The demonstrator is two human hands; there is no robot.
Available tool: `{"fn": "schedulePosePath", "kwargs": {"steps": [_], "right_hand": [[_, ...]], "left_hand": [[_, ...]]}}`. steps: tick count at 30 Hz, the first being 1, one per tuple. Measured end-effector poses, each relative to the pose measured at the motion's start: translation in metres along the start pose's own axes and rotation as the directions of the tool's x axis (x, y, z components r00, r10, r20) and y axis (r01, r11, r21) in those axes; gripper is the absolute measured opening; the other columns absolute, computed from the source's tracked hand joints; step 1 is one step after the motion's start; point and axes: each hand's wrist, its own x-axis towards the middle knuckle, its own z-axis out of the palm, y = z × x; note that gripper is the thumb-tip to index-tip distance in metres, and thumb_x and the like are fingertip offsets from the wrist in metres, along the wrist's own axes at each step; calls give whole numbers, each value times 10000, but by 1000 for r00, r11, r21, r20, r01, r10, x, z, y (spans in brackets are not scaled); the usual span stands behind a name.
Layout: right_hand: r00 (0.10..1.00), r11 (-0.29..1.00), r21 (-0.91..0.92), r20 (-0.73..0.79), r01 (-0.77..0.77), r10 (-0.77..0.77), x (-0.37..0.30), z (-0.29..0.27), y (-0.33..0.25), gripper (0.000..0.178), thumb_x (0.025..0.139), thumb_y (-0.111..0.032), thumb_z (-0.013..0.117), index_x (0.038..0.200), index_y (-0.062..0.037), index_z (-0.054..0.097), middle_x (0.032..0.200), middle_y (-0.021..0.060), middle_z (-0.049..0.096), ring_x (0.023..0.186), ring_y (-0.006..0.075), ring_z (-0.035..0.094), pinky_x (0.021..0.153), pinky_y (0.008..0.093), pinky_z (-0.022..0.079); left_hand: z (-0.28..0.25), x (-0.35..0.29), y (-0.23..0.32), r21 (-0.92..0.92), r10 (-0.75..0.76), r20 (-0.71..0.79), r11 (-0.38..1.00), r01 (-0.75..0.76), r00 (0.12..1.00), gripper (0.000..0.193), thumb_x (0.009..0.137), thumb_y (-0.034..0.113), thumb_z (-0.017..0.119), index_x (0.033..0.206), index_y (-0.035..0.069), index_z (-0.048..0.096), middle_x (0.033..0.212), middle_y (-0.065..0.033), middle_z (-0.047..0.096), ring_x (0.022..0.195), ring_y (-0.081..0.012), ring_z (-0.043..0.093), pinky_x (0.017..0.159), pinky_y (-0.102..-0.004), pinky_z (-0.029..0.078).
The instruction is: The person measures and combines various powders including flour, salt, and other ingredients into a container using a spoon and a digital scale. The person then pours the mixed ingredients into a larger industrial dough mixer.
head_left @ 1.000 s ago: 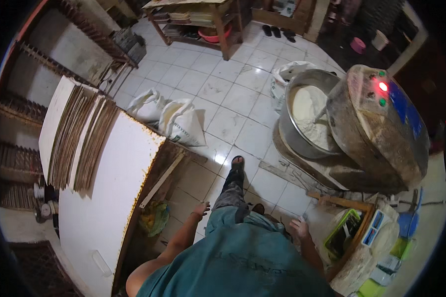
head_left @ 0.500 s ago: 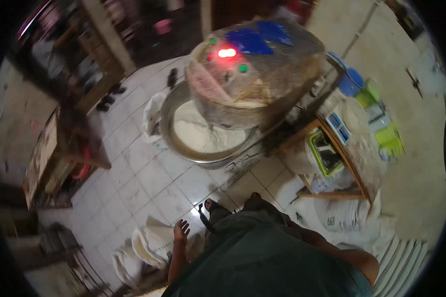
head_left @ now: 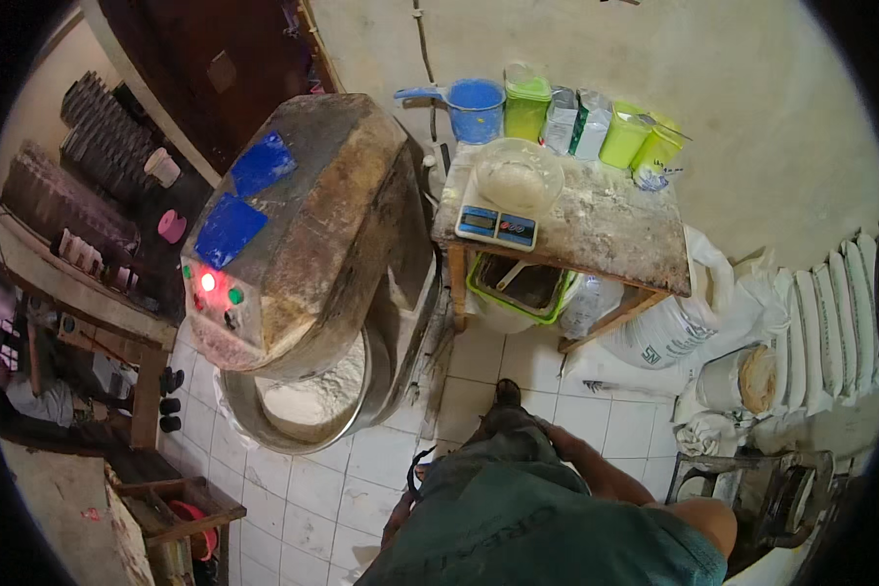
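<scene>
Your left hand (head_left: 398, 510), low and nearer you than the mixer (head_left: 337, 225), hangs beside your hip, partly covered by your shirt (head_left: 527, 527); whether its fingers are spread or pressed together, you cannot tell. Your right arm is bent, its elbow out to the side, and your right hand (head_left: 561, 444) lies close along your thigh, right of the mixer; its fingers are too hidden to read.

Left of the mixer, well apart from it, stand a white bucket (head_left: 162, 167) and a pink pail (head_left: 172, 227), and nearer you a red basin (head_left: 201, 535). Under the mixer's head sits the metal bowl (head_left: 372, 400), holding a broad heap of white powder (head_left: 313, 398); it is the container nearest your left hand.

Just right of the mixer is the wooden table (head_left: 615, 234). On it are a blue dipper (head_left: 476, 109), a clear bowl (head_left: 527, 181) on a scale (head_left: 496, 227) and lime-green containers (head_left: 623, 137). Beneath is a green-rimmed tub (head_left: 547, 305) with a pale-handled tool (head_left: 511, 275) inside. Farther right of the mixer stand white sacks (head_left: 654, 337).
</scene>
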Motion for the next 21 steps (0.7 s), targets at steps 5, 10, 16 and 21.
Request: {"fn": "schedulePosePath", "kwargs": {"steps": [5,10,16,21], "right_hand": [[663,59,-879,311,473,-681,-4,0,-223,408,774,-320,592,1073,-47,535,1071,183,534,1017,337,495,849,373,409],[191,-447,-771,574,454,-796,-20,58,-370,453,654,-213,685,1062,-75,544,1160,145,434,1072,341,413,868,432,375],[150,-522,-736,629,432,-763,16,60,-390,267,626,-110,681,888,-99,631,1235,140,364,1123,353,329,930,450,305],[124,-467,-844,510,263,-851,21,51,-382,160,677,-121,644,836,-115,657,1236,117,374,1140,338,308,939,465,248]], "left_hand": [[66,-5,81,145,-17,-45,989,24,999,558,806,416,501,1256,101,402,1318,-105,333,1213,-233,293,942,-396,297],[106,-14,153,267,50,11,962,-51,999,530,801,399,524,1217,75,462,1261,-123,427,1163,-229,388,937,-350,311],[148,2,363,711,829,-149,469,-524,540,204,832,161,533,953,-1,561,942,-170,579,862,-262,573,720,-336,445],[263,26,553,810,994,-100,112,-576,53,493,732,321,642,1062,-13,492,1057,-194,485,986,-350,444,841,-414,333]]}}
